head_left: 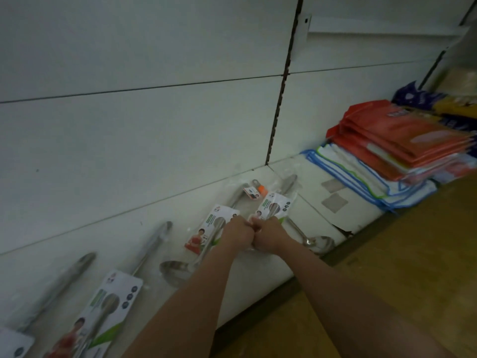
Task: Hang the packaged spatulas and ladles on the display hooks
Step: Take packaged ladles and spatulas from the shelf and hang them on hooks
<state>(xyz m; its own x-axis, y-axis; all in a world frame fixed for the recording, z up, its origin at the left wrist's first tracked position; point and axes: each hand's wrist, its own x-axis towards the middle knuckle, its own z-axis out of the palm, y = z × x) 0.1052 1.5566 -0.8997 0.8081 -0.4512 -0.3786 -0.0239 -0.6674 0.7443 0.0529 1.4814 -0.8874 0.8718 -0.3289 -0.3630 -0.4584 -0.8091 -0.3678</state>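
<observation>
Several packaged steel ladles and spatulas lie in a row on the low white shelf (317, 218). My left hand (236, 232) is closed around the handle of a ladle (178, 270) with a white and green card. Touching it, my right hand (265, 235) grips another carded utensil (273, 205) whose spoon bowl (318, 242) rests near the shelf's front edge. A further packaged ladle (108, 306) lies at the lower left. No display hooks are visible on the white back panel (154, 125).
A stack of orange packets (402, 140) on blue-edged white cloths (361, 177) fills the shelf's right end, with dark blue and yellow packs behind. A slotted upright (282, 81) splits the back panels. Wooden floor (400, 267) lies at the right.
</observation>
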